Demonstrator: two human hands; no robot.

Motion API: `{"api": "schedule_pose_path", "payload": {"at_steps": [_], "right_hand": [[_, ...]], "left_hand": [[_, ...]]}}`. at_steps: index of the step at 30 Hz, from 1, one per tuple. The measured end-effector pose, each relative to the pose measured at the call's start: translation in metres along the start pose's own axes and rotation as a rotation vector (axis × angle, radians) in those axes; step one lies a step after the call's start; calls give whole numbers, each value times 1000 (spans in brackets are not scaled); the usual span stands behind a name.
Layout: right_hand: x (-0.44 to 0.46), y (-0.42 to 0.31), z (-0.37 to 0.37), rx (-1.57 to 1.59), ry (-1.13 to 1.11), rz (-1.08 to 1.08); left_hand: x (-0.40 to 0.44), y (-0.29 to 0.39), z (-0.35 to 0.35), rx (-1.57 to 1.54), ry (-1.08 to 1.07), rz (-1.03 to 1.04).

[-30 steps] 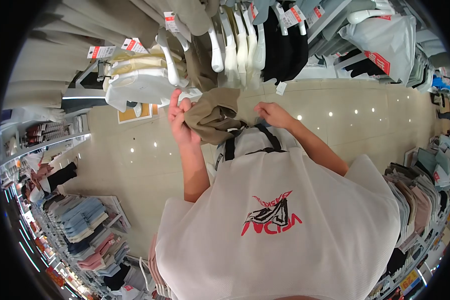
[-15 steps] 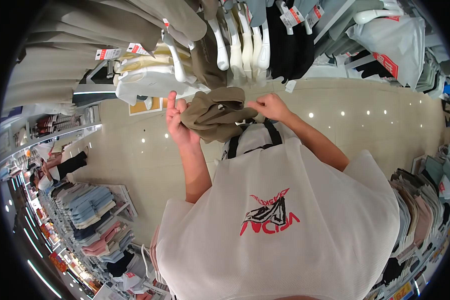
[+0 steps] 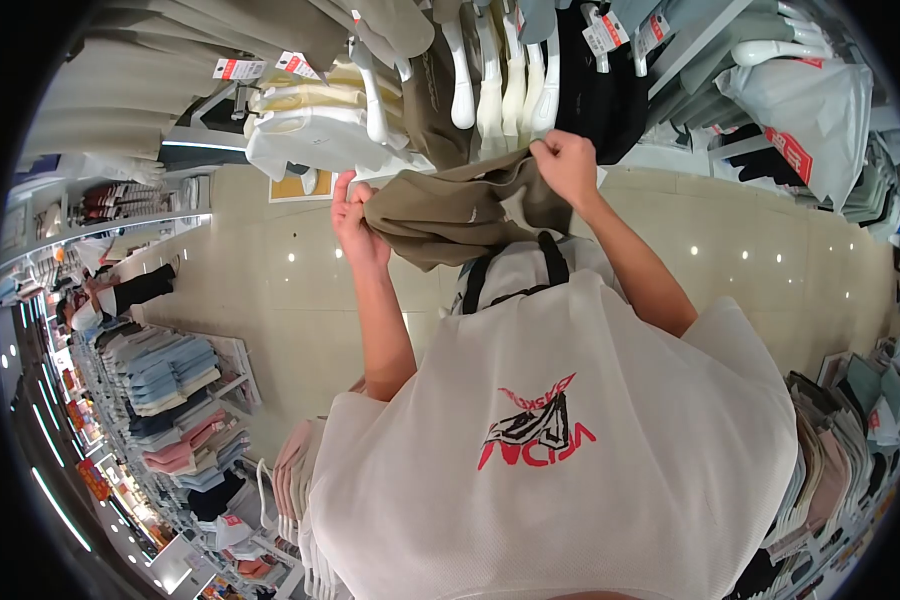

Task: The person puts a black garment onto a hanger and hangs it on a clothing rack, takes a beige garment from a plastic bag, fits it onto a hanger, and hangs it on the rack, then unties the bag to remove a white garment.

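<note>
An olive-brown garment (image 3: 460, 205) is stretched between my two hands in front of my chest, its folds hanging loosely. I cannot make out which kind of garment it is. My left hand (image 3: 358, 225) is closed on its left end, with one finger pointing up. At the upper right edge, my right hand (image 3: 567, 168) pinches the cloth in a closed grip. Just beyond the garment hang several clothes on white hangers (image 3: 460, 90), including white shirts (image 3: 320, 140) and a black garment (image 3: 595, 110).
A white plastic-wrapped bundle (image 3: 810, 120) hangs at the upper right. Racks of folded clothes (image 3: 170, 370) stand at the lower left, with more clothes (image 3: 830, 440) at the right. A person (image 3: 120, 295) is farther off at the left. Shiny floor tiles (image 3: 710, 230) lie below.
My right hand has moved up and forward and now grips the garment's edge. The bunched garment has been pulled out wider between both hands. My left hand keeps its hold.
</note>
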State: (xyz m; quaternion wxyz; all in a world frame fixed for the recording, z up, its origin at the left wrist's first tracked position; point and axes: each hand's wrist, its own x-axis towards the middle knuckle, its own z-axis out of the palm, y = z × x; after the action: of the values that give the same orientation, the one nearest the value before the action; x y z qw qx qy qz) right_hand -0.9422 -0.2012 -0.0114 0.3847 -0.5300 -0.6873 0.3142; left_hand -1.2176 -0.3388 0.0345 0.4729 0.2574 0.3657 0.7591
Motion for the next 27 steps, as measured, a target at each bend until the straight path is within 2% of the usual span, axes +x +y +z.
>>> {"api": "schedule_pose_path", "payload": {"at_steps": [2,7,10,14,15,18,21,27], "right_hand": [[8,-11,-12,13,84,-17],[0,-24,-28,11,131,-83],[-12,-29,-31,-2,134,-122],[-19,-33,-31,16,154,-186],[-20,-33,-31,0,158,-189],[-23,-34,-37,-7,161,-191],[-26,-32,-40,-21,149,-161],[-37,-34,-49,6,98,-75]], "left_hand": [[-3,-12,-14,81,39,-22],[-19,-39,-31,232,159,-121],[-23,-48,-42,590,-54,-230],[-36,-75,-36,922,-104,-279],[-39,-77,-25,929,-117,-239],[-38,-91,-33,1050,-119,-286],[-41,-100,-26,1041,54,-342],[-49,-116,-39,910,37,-271]]}}
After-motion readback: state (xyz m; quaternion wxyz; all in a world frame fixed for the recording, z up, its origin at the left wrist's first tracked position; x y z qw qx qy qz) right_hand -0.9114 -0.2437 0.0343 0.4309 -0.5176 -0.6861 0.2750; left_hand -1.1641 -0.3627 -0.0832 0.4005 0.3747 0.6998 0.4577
